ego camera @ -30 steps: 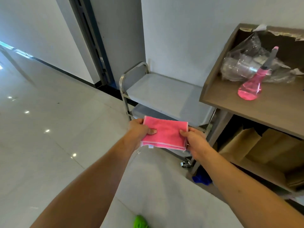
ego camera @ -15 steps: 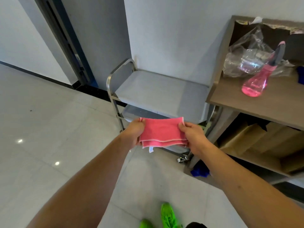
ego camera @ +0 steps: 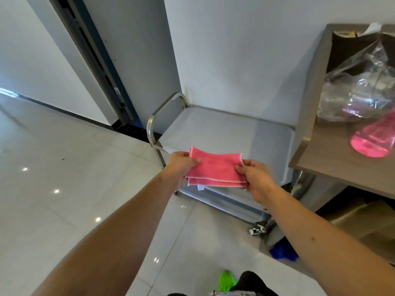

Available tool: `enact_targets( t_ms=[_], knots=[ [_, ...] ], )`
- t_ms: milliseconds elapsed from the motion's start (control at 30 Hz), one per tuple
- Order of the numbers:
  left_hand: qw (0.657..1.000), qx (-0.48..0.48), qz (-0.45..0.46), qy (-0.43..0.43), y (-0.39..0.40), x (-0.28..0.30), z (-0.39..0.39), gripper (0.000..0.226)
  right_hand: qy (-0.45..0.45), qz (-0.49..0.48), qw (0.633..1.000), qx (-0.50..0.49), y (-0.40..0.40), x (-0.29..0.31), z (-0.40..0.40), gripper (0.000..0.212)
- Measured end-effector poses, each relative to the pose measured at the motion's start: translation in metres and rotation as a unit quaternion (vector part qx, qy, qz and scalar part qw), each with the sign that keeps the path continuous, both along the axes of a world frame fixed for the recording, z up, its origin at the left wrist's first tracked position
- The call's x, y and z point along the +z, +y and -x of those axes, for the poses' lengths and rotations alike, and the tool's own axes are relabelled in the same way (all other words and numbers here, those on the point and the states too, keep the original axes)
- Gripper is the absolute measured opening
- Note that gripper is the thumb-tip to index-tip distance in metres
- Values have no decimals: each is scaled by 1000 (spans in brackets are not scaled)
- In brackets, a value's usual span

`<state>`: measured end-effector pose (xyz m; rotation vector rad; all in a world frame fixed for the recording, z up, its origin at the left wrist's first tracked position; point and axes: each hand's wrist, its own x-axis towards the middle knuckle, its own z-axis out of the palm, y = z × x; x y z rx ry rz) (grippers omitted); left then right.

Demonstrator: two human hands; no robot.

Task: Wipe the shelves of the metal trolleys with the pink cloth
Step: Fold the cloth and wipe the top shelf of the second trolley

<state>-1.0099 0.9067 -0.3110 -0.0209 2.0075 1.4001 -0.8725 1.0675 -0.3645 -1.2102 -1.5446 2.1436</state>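
Glossy pale floor tiles point(ego camera: 64, 210) and a white wall point(ego camera: 245, 50) are seen around a metal trolley point(ego camera: 224, 133) that is parked against the wall, with a curved tubular handle point(ego camera: 159, 116) at its left end. 2 shelves are visible: a top shelf point(ego camera: 213, 129) and a lower shelf point(ego camera: 230, 199) beneath it. A folded pink cloth point(ego camera: 215, 167) is held flat over the front edge of the top shelf; whether it touches the shelf cannot be told. Its left edge is pinched by the left hand point(ego camera: 181, 165), thumb on top and fingers underneath. Its right edge is gripped in the same way by the right hand point(ego camera: 254, 178). To the right, a wooden shelf unit point(ego camera: 333, 159) is seen, on which a pink spray bottle point(ego camera: 374, 142) and crumpled clear plastic point(ego camera: 359, 90) are kept. A blue object point(ego camera: 282, 253) lies on the floor by the unit.
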Motion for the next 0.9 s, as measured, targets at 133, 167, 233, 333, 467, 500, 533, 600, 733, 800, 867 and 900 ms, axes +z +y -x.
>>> enact_targets(
  t_ms=[133, 167, 233, 333, 467, 500, 533, 600, 733, 800, 867, 900],
  knots=[
    [1000, -12, 10, 28, 20, 5, 21, 32, 0, 6, 1000, -23, 18, -3, 21, 17],
    [999, -17, 11, 27, 25, 5, 25, 31, -4, 4, 1000, -26, 22, -5, 25, 17],
    [999, -25, 7, 19, 36, 5, 34, 32, -14, -9, 999, -28, 29, -10, 32, 15],
    [999, -46, -11, 9, 54, 2, 47, 34, -33, -29, 999, -23, 36, -18, 44, 20],
    [995, -92, -28, 14, 81, -4, 70, 33, -66, -59, 996, -35, 45, -22, 62, 31],
    [994, -106, -23, 14, 87, -6, 78, 31, -69, -58, 995, -48, 47, -24, 66, 27],
    [992, -122, -14, 13, 93, -9, 87, 29, -71, -55, 994, -66, 49, -27, 70, 22],
    [988, -153, 12, 19, 101, -16, 103, 24, -77, -50, 990, -104, 51, -31, 76, 11],
    [978, -203, 47, 27, 114, -43, 137, 22, -90, -52, 980, -169, 52, -42, 90, 4],
    [972, -230, 55, 10, 119, -59, 148, 23, -100, -49, 976, -187, 51, -51, 96, 4],
    [965, -253, 62, -12, 125, -75, 156, 24, -132, -47, 968, -209, 50, -64, 100, 4],
    [963, -261, 69, -20, 128, -83, 159, 25, -151, -46, 962, -223, 48, -71, 100, 3]
  ],
)
